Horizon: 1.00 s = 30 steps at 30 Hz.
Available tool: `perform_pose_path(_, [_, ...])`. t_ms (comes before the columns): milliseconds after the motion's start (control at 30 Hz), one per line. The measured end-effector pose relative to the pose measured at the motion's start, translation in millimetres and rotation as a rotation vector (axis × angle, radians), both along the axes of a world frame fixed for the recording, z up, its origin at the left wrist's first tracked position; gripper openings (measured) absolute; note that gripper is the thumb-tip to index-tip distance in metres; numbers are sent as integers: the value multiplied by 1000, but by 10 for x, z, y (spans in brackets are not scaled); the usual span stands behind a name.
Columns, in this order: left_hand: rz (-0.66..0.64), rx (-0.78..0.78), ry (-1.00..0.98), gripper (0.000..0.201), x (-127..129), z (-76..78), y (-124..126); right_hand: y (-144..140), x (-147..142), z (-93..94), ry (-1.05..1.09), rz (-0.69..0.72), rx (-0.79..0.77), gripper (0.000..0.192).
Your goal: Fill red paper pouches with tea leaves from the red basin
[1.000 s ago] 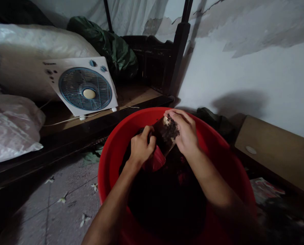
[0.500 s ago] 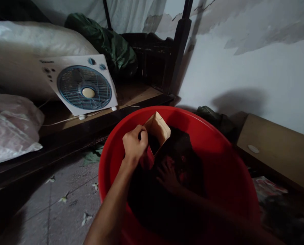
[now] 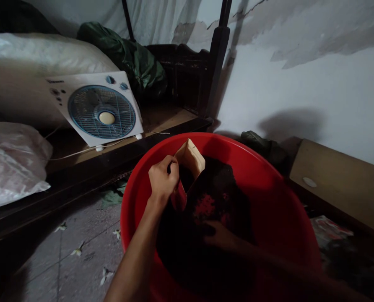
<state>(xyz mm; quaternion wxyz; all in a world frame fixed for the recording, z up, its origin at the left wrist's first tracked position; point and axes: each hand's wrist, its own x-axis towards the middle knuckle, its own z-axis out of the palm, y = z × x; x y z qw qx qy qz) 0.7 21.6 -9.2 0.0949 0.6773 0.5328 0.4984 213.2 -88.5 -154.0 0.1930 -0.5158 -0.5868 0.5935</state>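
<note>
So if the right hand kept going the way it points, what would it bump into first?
Probably the dark stuff heaped in the red tub; the right hand already sits low in it, though depth is unclear.

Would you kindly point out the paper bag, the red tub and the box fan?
paper bag (image 3: 191,159), head view, tan inner flap.
red tub (image 3: 268,197), head view, bare inner wall.
box fan (image 3: 102,112), head view, blue grille.

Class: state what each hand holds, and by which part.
Left hand grips the open paper bag by its rim. Right hand lies in the dark material; any hold cannot be told.
</note>
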Motion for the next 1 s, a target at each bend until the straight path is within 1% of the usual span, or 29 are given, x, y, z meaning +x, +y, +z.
perform_pose_path(67, [-55, -7, 26, 24, 18, 3, -18, 113, -1, 206, 99, -292, 55, 38])
perform_pose_path(100, [-83, -13, 40, 24, 32, 4, -28, 188, -15, 356, 172, -433, 87, 39])
perform_pose_path(133, [-108, -22, 52, 24, 48, 5, -39, 270, -39, 536, 267, -558, 122, 40])
perform_pose_path(200, [-144, -37, 62, 25, 87, 3, -61, 446, -108, 957, 493, -764, 210, 39])
perform_pose_path(300, [-178, -51, 70, 26, 140, -8, -87, 723, -240, 1572, 753, -954, 394, 35])
perform_pose_path(367, [-181, -51, 83, 26, 165, -17, -97, 915, -321, 1855, 852, -993, 484, 32])
perform_pose_path(400, [-178, -51, 90, 26, 173, -21, -100, 1012, -357, 1943, 881, -992, 519, 31])
perform_pose_path(433, [-176, -53, 99, 27, 178, -23, -101, 1105, -392, 1998, 893, -978, 550, 31])
perform_pose_path(500, [-175, -63, 113, 27, 180, -24, -100, 1273, -460, 2031, 874, -925, 603, 30])
perform_pose_path(600, [-151, -81, 107, 26, 172, -17, -94, 1437, -545, 1998, 810, -839, 609, 29])
perform_pose_path(700, [-81, -81, 72, 24, 160, -6, -87, 1492, -548, 1969, 739, -791, 644, 24])
perform_pose_path(767, [-37, -79, 56, 24, 152, 0, -84, 1505, -479, 1937, 571, -722, 738, 19])
perform_pose_path(833, [-5, -78, 42, 23, 142, 6, -81, 1523, -369, 1868, 307, -597, 822, 19])
perform_pose_path(900, [19, -80, 25, 23, 131, 13, -76, 1537, -263, 1769, 76, -456, 838, 26])
perform_pose_path(933, [32, -80, 19, 22, 125, 17, -73, 1532, -226, 1722, -1, -411, 838, 28])
perform_pose_path(1000, [57, -82, 18, 22, 115, 25, -66, 1480, -204, 1660, -89, -407, 896, 18])
